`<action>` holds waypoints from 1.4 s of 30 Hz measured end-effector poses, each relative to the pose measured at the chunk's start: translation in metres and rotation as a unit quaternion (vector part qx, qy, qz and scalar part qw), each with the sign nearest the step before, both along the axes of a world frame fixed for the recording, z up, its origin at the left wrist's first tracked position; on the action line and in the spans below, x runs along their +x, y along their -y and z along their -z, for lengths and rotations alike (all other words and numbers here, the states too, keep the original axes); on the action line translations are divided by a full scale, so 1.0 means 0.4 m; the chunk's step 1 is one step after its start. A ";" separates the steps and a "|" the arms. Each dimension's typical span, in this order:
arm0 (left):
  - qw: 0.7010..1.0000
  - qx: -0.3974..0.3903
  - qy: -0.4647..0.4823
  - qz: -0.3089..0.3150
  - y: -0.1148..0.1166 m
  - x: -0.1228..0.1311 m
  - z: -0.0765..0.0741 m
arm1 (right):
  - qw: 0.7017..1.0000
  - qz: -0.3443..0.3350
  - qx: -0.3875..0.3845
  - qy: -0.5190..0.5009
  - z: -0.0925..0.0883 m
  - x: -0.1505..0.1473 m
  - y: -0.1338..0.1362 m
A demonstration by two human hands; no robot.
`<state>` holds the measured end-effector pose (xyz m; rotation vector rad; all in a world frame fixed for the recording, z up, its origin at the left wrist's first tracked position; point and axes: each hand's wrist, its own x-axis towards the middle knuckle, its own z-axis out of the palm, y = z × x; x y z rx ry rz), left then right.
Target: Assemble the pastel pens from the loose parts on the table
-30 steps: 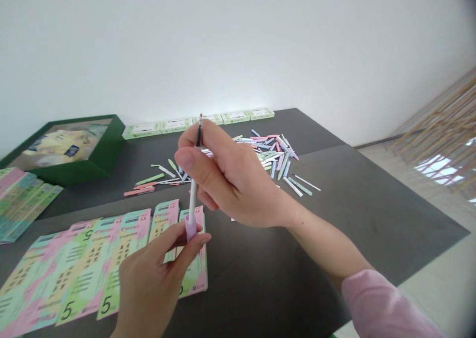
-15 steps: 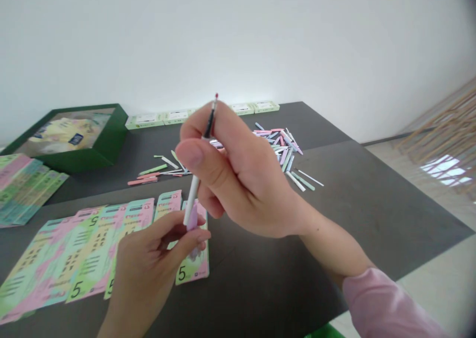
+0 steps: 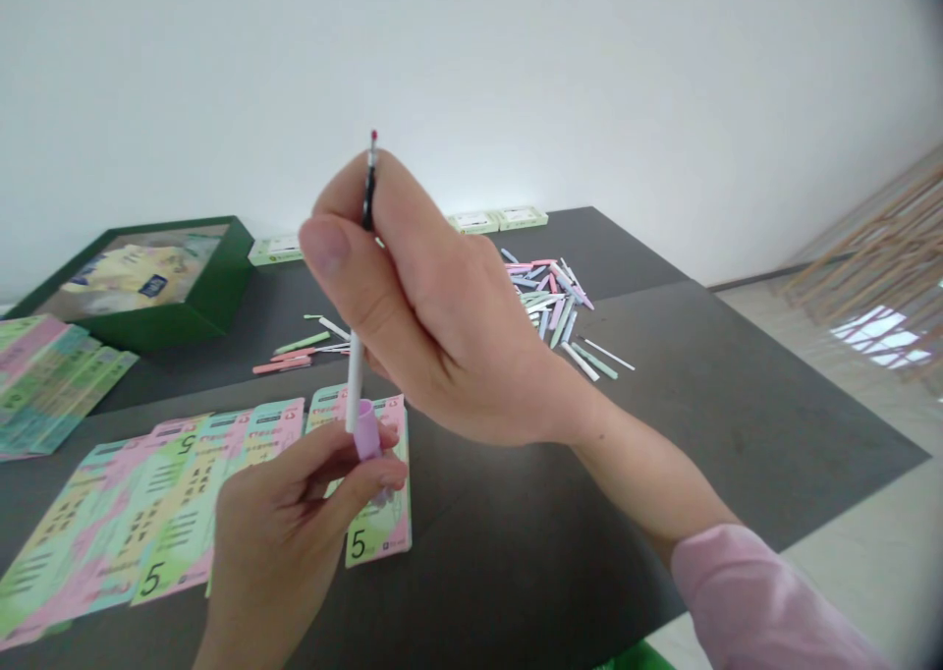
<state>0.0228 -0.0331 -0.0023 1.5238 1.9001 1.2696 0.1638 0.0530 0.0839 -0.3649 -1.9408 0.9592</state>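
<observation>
The thin white ink stick is in the right hand, which pinches it with thumb and finger. It stands nearly straight up, its top leaning a bit right. Its red tip points up; its plain end points down, just left of the open top of the purple tube. I cannot tell if they touch. The left hand is below, nearer that plain end, and pinches the purple tube, which tips a bit left. Pen parts lie in a pile farther back.

middle of the refill out of sight behind right grip
</observation>
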 end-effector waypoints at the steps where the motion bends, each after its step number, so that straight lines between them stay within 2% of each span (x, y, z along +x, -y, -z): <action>1: 1.000 0.009 -0.023 -0.002 0.002 -0.001 0.001 | 1.000 0.001 0.003 0.003 -0.001 0.000 0.001; 4: 0.998 0.023 -0.066 -0.004 0.005 -0.001 0.003 | 1.000 -0.005 0.010 0.000 0.001 0.004 0.003; 10: 0.994 0.056 -0.089 0.010 0.006 0.001 0.005 | 0.998 0.010 0.060 -0.032 0.003 0.007 -0.008; 16: 0.985 0.071 -0.154 0.020 0.011 0.000 0.002 | 0.991 0.065 0.083 0.082 0.024 -0.001 -0.009; 19: 0.972 0.098 -0.213 0.001 0.015 -0.002 -0.007 | 0.980 0.091 0.086 0.157 0.038 -0.001 0.001; 22: 0.959 0.119 -0.258 0.008 0.018 -0.002 -0.019 | 0.976 0.051 0.091 0.193 0.053 -0.002 0.006; 25: 0.957 0.112 -0.266 0.021 0.022 -0.002 -0.021 | 0.981 0.026 0.080 0.172 0.077 0.004 0.004; 29: 0.957 0.104 -0.270 0.028 0.025 -0.005 0.006 | 0.990 0.050 0.077 0.110 0.130 0.017 0.003; 33: 0.945 0.117 -0.303 0.048 0.025 -0.012 0.041 | 0.990 0.016 0.069 0.118 0.175 0.015 -0.001; 37: 0.935 0.144 -0.321 0.049 0.022 -0.028 0.060 | 0.993 -0.001 0.060 0.104 0.189 -0.005 -0.006; 42: 0.931 0.146 -0.332 0.035 0.023 -0.050 0.068 | 0.976 0.058 0.095 0.188 0.201 -0.026 -0.001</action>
